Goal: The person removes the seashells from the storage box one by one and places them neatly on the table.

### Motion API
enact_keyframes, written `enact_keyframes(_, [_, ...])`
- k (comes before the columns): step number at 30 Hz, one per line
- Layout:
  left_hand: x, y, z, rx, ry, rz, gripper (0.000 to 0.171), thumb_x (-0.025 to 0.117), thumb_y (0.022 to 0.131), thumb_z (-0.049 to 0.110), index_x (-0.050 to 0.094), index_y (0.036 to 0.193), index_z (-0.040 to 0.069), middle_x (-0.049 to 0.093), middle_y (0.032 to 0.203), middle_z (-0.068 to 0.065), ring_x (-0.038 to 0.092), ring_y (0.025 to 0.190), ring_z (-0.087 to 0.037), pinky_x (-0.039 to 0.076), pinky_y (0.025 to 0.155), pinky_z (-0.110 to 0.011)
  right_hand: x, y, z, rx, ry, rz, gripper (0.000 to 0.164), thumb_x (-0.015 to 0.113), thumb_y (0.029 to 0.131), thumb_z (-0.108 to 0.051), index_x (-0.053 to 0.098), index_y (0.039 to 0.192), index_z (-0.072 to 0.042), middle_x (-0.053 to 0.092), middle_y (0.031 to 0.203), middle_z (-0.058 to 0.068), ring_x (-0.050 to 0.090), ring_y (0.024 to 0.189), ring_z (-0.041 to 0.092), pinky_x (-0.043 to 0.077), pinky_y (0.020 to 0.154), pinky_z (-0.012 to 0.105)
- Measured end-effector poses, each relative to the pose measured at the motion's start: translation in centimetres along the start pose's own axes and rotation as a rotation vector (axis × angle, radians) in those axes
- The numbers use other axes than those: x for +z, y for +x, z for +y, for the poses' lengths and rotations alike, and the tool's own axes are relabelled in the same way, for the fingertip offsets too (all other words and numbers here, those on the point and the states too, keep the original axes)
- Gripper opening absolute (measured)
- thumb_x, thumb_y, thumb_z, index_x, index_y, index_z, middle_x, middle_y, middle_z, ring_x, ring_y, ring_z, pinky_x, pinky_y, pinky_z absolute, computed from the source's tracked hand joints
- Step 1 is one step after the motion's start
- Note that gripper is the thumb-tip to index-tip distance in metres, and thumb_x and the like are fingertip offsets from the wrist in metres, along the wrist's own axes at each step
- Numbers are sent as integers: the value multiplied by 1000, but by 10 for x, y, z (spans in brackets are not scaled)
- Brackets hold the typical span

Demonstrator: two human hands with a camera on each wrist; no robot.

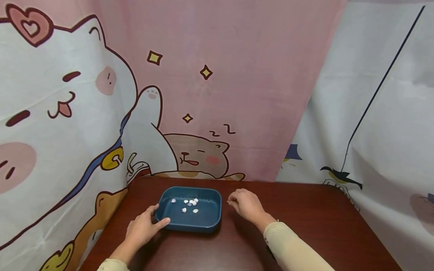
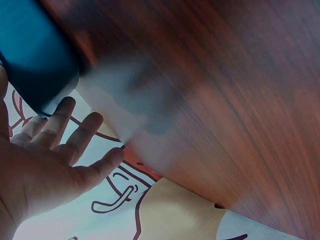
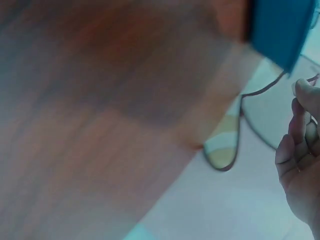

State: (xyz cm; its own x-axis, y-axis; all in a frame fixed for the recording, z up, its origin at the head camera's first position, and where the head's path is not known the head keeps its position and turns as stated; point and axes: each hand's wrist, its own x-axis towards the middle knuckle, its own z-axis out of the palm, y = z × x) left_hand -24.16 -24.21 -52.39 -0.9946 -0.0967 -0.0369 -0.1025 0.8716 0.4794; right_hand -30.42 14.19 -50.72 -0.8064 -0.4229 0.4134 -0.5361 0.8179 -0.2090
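A blue rectangular tray (image 1: 190, 227) stands on the table, with several small white and pale purple shells (image 1: 184, 210) lying loose on its bottom. My left hand (image 1: 142, 226) holds the tray's near left corner, thumb over the front rim and fingers along the left side. Its other fingers spread beside the tray wall in the left wrist view. To the right of the tray, my right hand (image 1: 246, 204) hovers above the table. Thumb and forefinger pinch a tiny whitish piece (image 3: 294, 89), mostly hidden by the fingertips; it looks like another shell.
The dark red-brown wooden table (image 1: 305, 218) reaches back to a pink and white cartoon curtain (image 1: 257, 94) that hangs behind it and on both sides. The tray sits near the table's far edge.
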Motion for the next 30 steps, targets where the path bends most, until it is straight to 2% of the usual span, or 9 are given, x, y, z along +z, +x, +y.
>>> enact_keyframes(4, [-1,-1,0,-2,-13,-1,93,78,89,64,51,156,6,69,141,-25,70,119,-43,43,103,-79,4,-19,21,86,62,-49,10,87,89,-17,79,88,-21,69,86,-11,64,80,8,59,74,33])
enact_keyframes(9, [-1,-1,1,1,-15,-2,93,78,89,64,51,156,6,71,137,-24,71,117,-42,45,101,-79,8,-36,38,239,296,-143,6,81,96,-16,78,90,-18,71,87,-12,59,76,5,53,69,26])
enact_keyframes(13, [-1,-1,0,3,-11,1,93,78,89,65,52,156,6,72,135,-24,72,116,-41,47,100,-77,4,-38,42,335,446,-220,9,79,98,-18,79,91,-12,70,82,-7,54,70,8,46,63,26])
enact_keyframes(17, [-1,-1,-1,1,-8,-4,94,78,89,66,52,156,6,72,136,-24,72,116,-41,46,100,-77,3,-38,38,389,499,-240,11,82,96,-20,80,88,-13,69,85,-3,55,76,12,48,67,29])
enact_keyframes(22, [-1,0,-1,2,-5,-1,93,77,89,66,52,156,7,72,136,-23,72,116,-40,46,100,-77,12,-39,33,335,424,-176,13,88,89,-20,80,80,-20,66,99,-2,59,92,14,53,82,35])
enact_keyframes(30, [0,-1,0,2,-8,-2,92,77,90,65,51,156,6,73,135,-24,72,117,-40,45,101,-77,34,-47,31,98,158,-113,13,90,86,-15,81,84,-24,65,106,-3,61,100,17,55,88,43])
